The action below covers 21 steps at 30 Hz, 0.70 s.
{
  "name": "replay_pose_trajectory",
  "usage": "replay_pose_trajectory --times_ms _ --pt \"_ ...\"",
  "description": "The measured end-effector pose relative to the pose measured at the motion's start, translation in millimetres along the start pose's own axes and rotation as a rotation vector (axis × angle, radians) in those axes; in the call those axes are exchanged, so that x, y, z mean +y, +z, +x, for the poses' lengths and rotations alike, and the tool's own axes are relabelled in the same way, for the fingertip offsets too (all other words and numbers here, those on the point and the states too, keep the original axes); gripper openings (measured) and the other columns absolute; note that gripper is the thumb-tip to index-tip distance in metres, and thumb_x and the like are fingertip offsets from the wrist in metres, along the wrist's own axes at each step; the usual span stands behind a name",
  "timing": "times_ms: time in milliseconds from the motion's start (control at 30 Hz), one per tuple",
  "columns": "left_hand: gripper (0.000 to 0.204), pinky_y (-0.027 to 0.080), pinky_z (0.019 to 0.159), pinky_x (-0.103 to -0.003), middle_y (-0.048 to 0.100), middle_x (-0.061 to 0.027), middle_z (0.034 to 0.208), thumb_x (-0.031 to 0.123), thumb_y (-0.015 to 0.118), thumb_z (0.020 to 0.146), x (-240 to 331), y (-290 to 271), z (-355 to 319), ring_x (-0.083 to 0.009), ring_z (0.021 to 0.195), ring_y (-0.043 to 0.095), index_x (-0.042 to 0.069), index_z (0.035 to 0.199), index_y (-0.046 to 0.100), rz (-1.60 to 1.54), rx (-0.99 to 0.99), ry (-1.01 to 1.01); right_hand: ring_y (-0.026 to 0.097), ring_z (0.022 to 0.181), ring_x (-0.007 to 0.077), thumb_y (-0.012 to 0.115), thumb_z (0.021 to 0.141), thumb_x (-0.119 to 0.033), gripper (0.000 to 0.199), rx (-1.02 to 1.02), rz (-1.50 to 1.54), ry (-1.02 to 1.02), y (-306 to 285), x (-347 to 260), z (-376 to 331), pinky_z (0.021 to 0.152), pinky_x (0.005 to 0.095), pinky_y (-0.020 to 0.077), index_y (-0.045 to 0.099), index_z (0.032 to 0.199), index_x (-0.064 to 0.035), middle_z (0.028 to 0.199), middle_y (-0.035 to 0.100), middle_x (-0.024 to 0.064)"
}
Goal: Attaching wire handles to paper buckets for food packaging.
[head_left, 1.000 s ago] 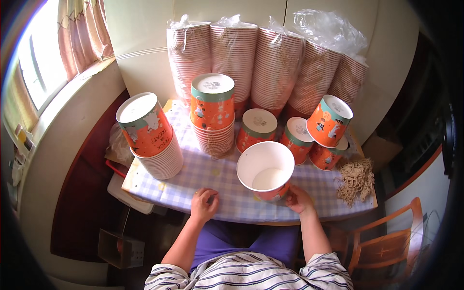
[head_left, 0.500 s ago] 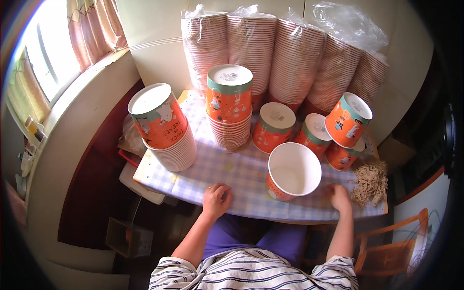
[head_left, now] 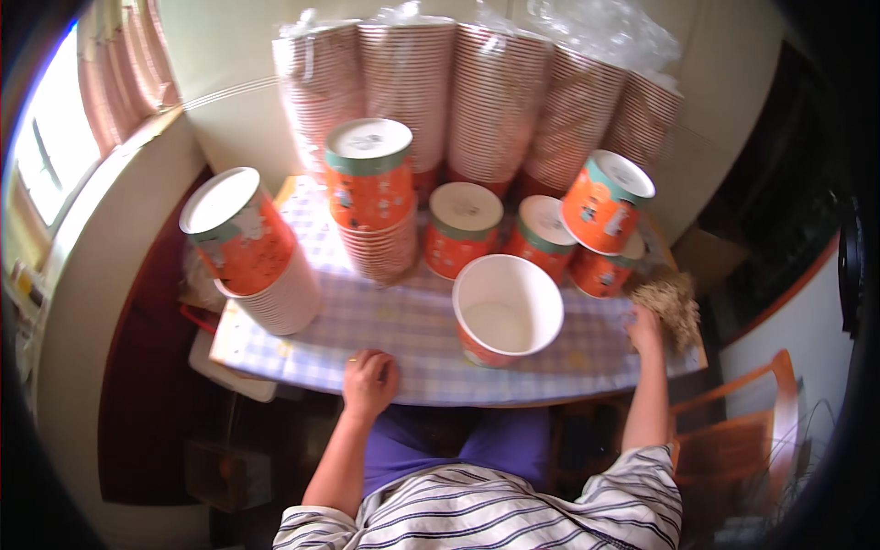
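At the right end of the table my right hand (head_left: pixel 644 328) is at the left edge of a tangled bundle of beige string (head_left: pixel 670 305). Its fingers are blurred, and I cannot make out whether they grip any strands. My left hand (head_left: pixel 370 380) rests at the table's front edge with its fingers curled in and nothing visible in them. Between the hands a large paper bucket (head_left: pixel 508 308) stands mouth up, white inside and orange outside. Behind it are upturned orange and green buckets (head_left: pixel 465 229), one (head_left: pixel 605 206) perched on top of others at the right.
Two nested bucket stacks (head_left: pixel 275 298) (head_left: pixel 378 247) stand left and centre, each topped by an upturned printed bucket. Tall plastic-wrapped stacks (head_left: pixel 500 110) line the wall behind. A checked cloth (head_left: pixel 385 316) covers the table. A wooden chair (head_left: pixel 733 440) is at the right.
My right hand has moved from beside the mouth-up bucket out to the string bundle. The view has shifted, so the table sits farther left. My left hand stays curled at the edge.
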<state>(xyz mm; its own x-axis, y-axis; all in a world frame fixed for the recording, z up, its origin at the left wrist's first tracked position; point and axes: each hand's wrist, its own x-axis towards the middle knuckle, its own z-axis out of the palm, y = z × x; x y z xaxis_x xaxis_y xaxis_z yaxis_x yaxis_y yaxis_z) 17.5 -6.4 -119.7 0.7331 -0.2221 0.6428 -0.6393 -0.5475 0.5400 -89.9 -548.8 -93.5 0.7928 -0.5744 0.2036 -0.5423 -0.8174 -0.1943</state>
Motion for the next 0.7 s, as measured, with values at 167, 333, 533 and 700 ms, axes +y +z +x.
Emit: replay_pose_trajectory --times_ms 167,333,533,700 --pt "0.007 0.047 0.069 -0.039 0.062 -0.0119 0.083 0.002 0.062 0.073 5.4 -1.8 5.3 -0.0318 0.077 0.059 0.004 0.079 0.062 0.023 -0.019 -0.010 0.063 0.087 0.0339 0.074 0.069 -0.016 0.024 -0.099 0.123 0.025 -26.7 -1.0 3.5 0.077 0.0413 0.0495 0.067 0.089 -0.0037 0.089 0.066 0.0181" --pt "0.011 0.046 0.068 -0.040 0.061 -0.0109 0.082 -0.001 0.062 0.069 2.8 1.6 3.7 -0.0320 0.076 0.057 0.005 0.079 0.059 0.037 0.001 0.016 0.063 0.087 0.0323 0.070 0.073 -0.017 0.018 -0.093 -0.052 -0.033 -31.7 -10.6 11.3 0.078 0.0422 0.0501 0.069 0.088 -0.0058 0.090 0.066 0.0162" --pt "0.012 0.046 0.068 -0.040 0.060 -0.0103 0.082 -0.001 0.061 0.070 8.1 3.5 4.7 -0.0318 0.076 0.057 0.005 0.079 0.058 0.046 -0.012 0.021 0.062 0.092 0.0338 0.065 0.075 -0.014 0.014 -0.120 -0.256 -0.116 -25.7 -29.0 26.2 0.078 0.0442 0.0498 0.067 0.085 -0.0031 0.097 0.062 0.0148" --pt "0.010 0.046 0.069 -0.040 0.060 -0.0100 0.082 0.000 0.060 0.071 9.7 2.2 4.2 -0.0316 0.076 0.056 0.005 0.079 0.059 0.066 -0.035 -0.002 0.062 0.093 0.0327 0.062 0.073 -0.009 0.013 -0.164 -0.455 -0.242 -14.4 -28.6 33.6 0.078 0.0436 0.0500 0.069 0.083 -0.0038 0.097 0.062 0.0156"
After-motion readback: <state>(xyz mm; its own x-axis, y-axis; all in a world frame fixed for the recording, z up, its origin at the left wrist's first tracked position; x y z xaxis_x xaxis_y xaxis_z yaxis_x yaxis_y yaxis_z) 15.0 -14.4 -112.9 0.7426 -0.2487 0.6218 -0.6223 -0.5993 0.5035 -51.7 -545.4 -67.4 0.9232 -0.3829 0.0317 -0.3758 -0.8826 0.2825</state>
